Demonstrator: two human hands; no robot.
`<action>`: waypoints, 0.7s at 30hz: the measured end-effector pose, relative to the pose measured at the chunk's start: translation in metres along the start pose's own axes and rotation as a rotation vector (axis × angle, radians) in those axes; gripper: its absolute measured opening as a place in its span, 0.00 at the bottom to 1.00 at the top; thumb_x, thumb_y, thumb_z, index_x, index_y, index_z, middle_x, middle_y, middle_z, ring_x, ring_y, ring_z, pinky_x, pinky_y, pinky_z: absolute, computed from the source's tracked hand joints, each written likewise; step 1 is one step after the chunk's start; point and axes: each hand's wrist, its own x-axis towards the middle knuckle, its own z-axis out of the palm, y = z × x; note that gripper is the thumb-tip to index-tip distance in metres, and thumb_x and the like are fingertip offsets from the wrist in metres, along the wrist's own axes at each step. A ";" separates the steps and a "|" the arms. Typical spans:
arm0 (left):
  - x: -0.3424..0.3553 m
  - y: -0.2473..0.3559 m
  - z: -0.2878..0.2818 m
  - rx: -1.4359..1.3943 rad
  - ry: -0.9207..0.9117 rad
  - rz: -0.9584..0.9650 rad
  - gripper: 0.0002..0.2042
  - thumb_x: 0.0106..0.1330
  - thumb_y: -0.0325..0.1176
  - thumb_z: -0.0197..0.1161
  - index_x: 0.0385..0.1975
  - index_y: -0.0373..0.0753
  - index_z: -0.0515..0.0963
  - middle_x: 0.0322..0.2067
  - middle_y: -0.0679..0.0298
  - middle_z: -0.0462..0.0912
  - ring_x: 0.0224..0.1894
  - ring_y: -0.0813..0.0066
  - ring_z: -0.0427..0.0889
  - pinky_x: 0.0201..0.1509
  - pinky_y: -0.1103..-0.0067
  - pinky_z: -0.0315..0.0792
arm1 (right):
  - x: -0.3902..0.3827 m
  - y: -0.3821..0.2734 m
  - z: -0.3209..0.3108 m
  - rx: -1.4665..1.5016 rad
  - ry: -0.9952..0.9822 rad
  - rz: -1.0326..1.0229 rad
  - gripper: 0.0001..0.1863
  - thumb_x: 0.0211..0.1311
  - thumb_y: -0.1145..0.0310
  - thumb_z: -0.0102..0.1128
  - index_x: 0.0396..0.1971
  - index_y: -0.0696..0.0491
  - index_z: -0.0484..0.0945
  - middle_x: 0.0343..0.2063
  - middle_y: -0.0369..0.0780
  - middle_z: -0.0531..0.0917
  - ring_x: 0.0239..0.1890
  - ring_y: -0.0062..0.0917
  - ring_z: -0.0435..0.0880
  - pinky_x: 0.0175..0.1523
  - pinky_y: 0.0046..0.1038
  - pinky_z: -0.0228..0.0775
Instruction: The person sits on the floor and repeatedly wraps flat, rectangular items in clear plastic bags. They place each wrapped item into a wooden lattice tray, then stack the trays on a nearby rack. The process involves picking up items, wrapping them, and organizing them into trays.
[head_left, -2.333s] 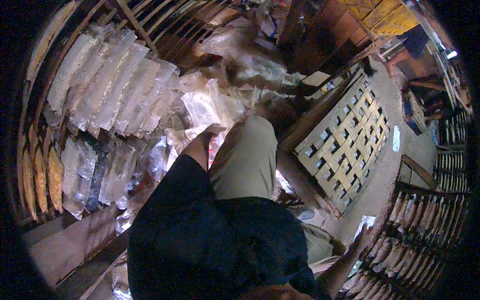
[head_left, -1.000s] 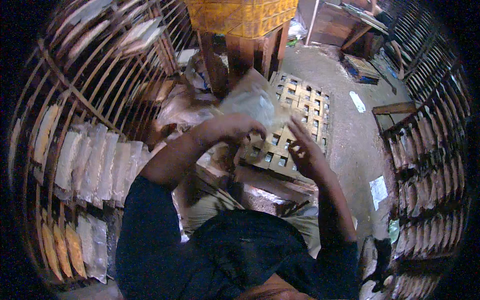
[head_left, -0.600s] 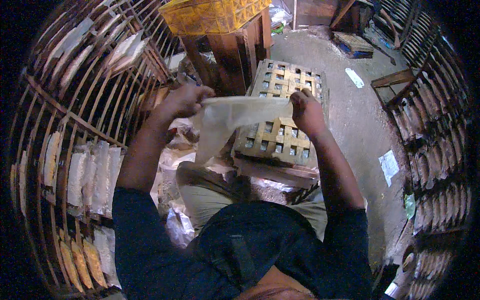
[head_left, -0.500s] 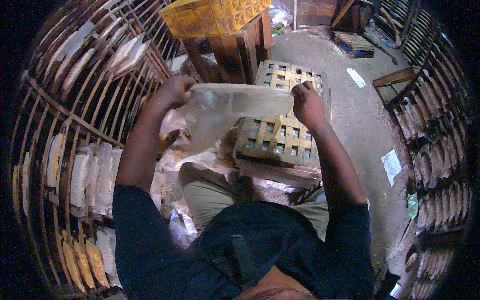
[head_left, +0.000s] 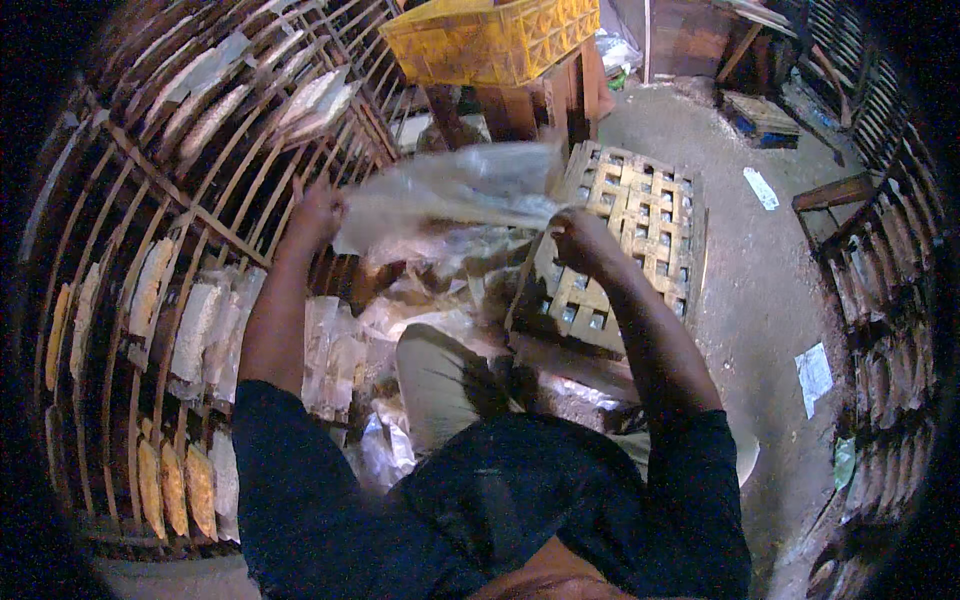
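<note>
A clear plastic bag (head_left: 450, 185), blurred by motion, stretches between my two hands, in the air above my lap. My left hand (head_left: 318, 213) pinches its left side near the rack, one finger sticking up. On the other side, my right hand (head_left: 585, 243) is closed on the bag's lower right corner. Just right of the bag lies a wooden lattice board (head_left: 640, 230) with square holes, on a low stand; my right hand hovers over its left edge. Crumpled plastic sheeting (head_left: 430, 310) is heaped below the bag, partly in shadow.
A slatted rack (head_left: 150, 235) with pale slabs in plastic stands close on my left. Another rack (head_left: 880, 320) lines the right. Ahead, a yellow crate (head_left: 490, 45) rests on a wooden stand. Paper scraps (head_left: 813, 380) lie on the floor.
The bag has gone from hanging flat to billowing up and blurred. My right hand has come down and slightly left; my left hand is lower. The whole view has shifted a little.
</note>
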 end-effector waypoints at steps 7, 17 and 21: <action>-0.045 0.026 0.020 0.177 -0.062 0.174 0.13 0.56 0.29 0.60 0.42 0.37 0.80 0.41 0.51 0.82 0.46 0.50 0.80 0.52 0.63 0.73 | 0.000 0.060 0.007 0.251 0.438 0.083 0.26 0.67 0.54 0.57 0.51 0.63 0.76 0.47 0.55 0.82 0.51 0.41 0.82 0.57 0.34 0.72; -0.120 0.279 0.127 -0.606 -0.504 0.515 0.12 0.58 0.27 0.62 0.42 0.35 0.79 0.36 0.49 0.80 0.40 0.50 0.81 0.47 0.68 0.76 | -0.045 0.247 -0.055 0.631 0.949 0.368 0.40 0.62 0.56 0.64 0.69 0.55 0.56 0.57 0.50 0.75 0.51 0.39 0.81 0.50 0.42 0.74; -0.117 0.346 0.174 -0.704 -0.532 0.342 0.13 0.59 0.30 0.64 0.43 0.35 0.78 0.39 0.47 0.80 0.41 0.47 0.80 0.47 0.66 0.76 | -0.073 0.181 -0.039 1.275 0.769 0.646 0.47 0.57 0.58 0.70 0.72 0.47 0.51 0.64 0.53 0.64 0.52 0.43 0.79 0.50 0.53 0.73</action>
